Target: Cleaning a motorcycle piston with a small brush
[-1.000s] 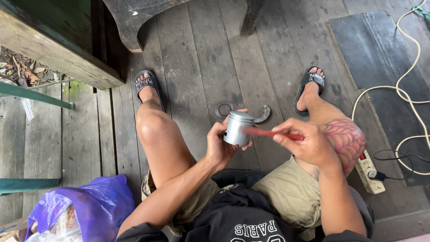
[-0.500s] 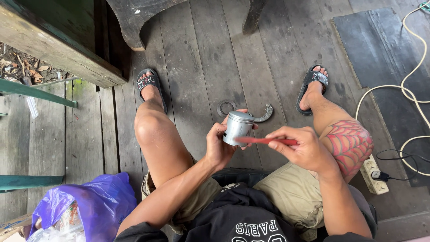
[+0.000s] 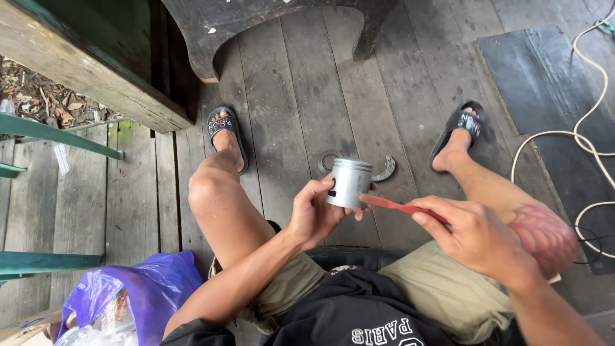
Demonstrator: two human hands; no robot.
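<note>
Piston [image 3: 348,183] in left grip [image 3: 315,214]

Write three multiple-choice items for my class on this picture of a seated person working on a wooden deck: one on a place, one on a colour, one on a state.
1. Where does the curved metal piece lie?
A. on the deck boards between the feet
B. in the plastic bag
C. on the person's lap

2. What colour is the flat tool in the right hand?
A. green
B. red
C. white

3. How is the metal cylinder held?
A. it lies on the floor
B. it rests on a knee
C. the left hand grips it in the air

Answers: 1 A, it lies on the boards beyond the cylinder; 2 B, the blade is red; 3 C, fingers wrap around it above the deck.
</note>
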